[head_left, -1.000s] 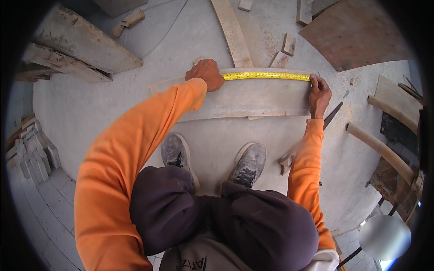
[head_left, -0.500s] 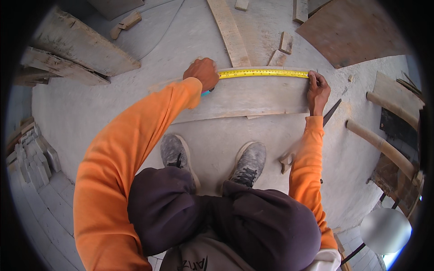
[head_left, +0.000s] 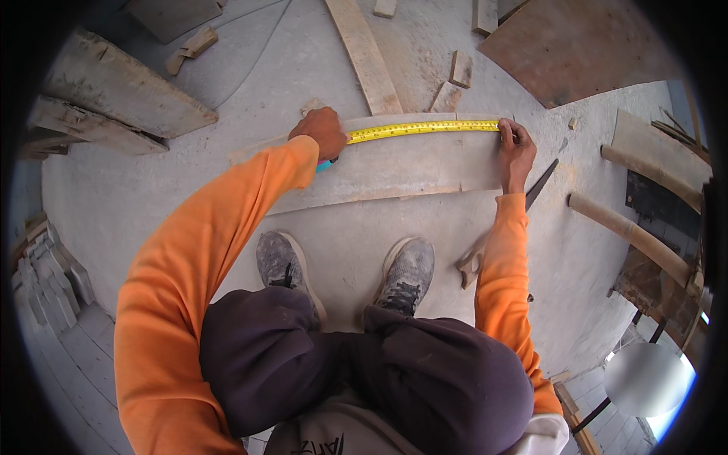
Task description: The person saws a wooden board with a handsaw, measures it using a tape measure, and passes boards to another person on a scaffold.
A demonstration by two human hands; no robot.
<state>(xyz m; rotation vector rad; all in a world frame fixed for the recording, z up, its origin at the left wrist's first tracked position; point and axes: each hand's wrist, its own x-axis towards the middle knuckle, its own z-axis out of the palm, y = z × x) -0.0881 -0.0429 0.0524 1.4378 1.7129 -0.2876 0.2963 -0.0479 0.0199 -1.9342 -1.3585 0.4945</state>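
Observation:
A yellow tape measure [head_left: 425,128] stretches along the far edge of a wide, dusty wooden board [head_left: 402,171] lying on the floor across from my shoes. My left hand [head_left: 321,130] is closed at the tape's left end, and a bit of teal shows below the wrist. What lies inside that fist is mostly hidden. At the board's right end, my right hand [head_left: 517,152] pinches the tape's other end between thumb and fingers. A handsaw [head_left: 541,186] rests on the floor beside my right forearm, which covers its middle.
A long plank [head_left: 368,57] and small wood offcuts [head_left: 461,69] lie beyond the board. Thick boards [head_left: 121,87] stand at the far left, with stacked grey pieces [head_left: 49,280] below. A brown sheet [head_left: 580,53] and round wooden poles [head_left: 633,231] are on the right.
The whole view has shifted slightly, moving the scene leftward. The tape's left end sits a little nearer to me, and the tape bows slightly more. Both hands keep their hold.

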